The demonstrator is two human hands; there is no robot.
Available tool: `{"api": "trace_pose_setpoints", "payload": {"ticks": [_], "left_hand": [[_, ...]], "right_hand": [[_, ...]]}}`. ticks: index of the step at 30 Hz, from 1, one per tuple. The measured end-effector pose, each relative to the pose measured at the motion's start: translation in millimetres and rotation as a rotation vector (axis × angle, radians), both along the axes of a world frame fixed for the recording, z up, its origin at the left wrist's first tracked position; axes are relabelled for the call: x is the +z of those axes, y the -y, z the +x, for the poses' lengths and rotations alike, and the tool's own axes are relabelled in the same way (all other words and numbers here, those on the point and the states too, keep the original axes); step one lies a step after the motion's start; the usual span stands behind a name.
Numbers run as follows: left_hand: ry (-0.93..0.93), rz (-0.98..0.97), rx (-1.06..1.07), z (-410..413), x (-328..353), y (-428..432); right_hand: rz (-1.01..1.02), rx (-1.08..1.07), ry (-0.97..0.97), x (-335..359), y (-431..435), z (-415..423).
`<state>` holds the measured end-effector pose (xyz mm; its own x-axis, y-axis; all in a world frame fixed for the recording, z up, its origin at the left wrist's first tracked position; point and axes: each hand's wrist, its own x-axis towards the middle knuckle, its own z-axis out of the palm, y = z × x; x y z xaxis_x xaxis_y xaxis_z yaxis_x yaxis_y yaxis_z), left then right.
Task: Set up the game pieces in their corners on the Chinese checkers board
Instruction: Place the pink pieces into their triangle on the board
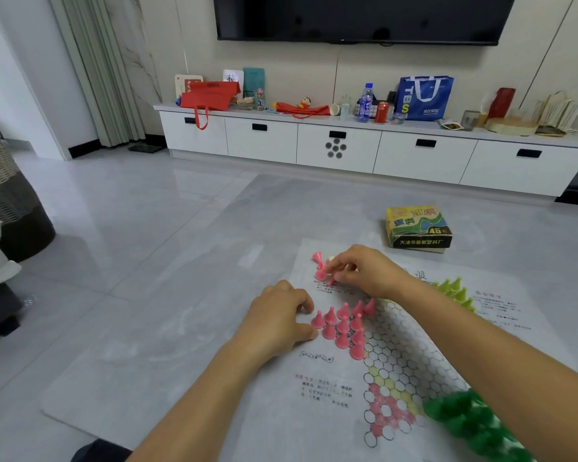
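Left hand rests on the paper Chinese checkers board at its nine o'clock edge. Its fingers are curled, with thumb and forefinger either side of the outermost pawn; whether it actually pinches that pawn I cannot tell. Just right of it, the standing pink pawns fill the ten o'clock corner in rows, and I count about eleven. Right hand, at eleven o'clock beyond them, pinches a loose pink pawn in its fingertips. One more lies just past it, and perhaps another is under the fingers.

I judge the step in hand to be finishing the pink corner. Next, the held pawn needs setting upright on a free circle without toppling its close neighbours.

One game box sits off the sheet at twelve o'clock. Light-green pawns, five or so showing, stand at one o'clock, partly hidden by the forearm. Dark-green pawns at five o'clock are too blurred to count.
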<state>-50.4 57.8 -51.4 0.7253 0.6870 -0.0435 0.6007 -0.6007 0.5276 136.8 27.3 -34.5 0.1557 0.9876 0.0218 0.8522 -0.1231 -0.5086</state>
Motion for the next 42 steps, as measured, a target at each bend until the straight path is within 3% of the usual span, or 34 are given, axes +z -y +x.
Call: {"api": "trace_pose_setpoints", "payload": {"ticks": [6,14,18,24,42], "left_hand": [[-0.003,0.011,-0.004,-0.2,0.4,-3.5],[-0.002,0.011,-0.002,-1.0,-0.7,-2.3],[-0.001,0.009,0.001,-0.4,-0.1,-1.2],[-0.004,0.018,-0.004,-2.6,-0.6,0.2],[-0.006,0.015,-0.002,-1.1,-0.7,-1.6]], "right_hand": [[-0.014,-0.091,0.106,-5.6,-4.4,9.1],[0.105,-0.298,-0.056,2.9,49.0,19.4],[0.083,-0.29,-0.127,10.1,78.8,9.1],[-0.037,-0.207,-0.066,1.2,89.0,-8.0],[-0.008,-0.249,-0.011,-9.6,80.8,-10.9]]}}
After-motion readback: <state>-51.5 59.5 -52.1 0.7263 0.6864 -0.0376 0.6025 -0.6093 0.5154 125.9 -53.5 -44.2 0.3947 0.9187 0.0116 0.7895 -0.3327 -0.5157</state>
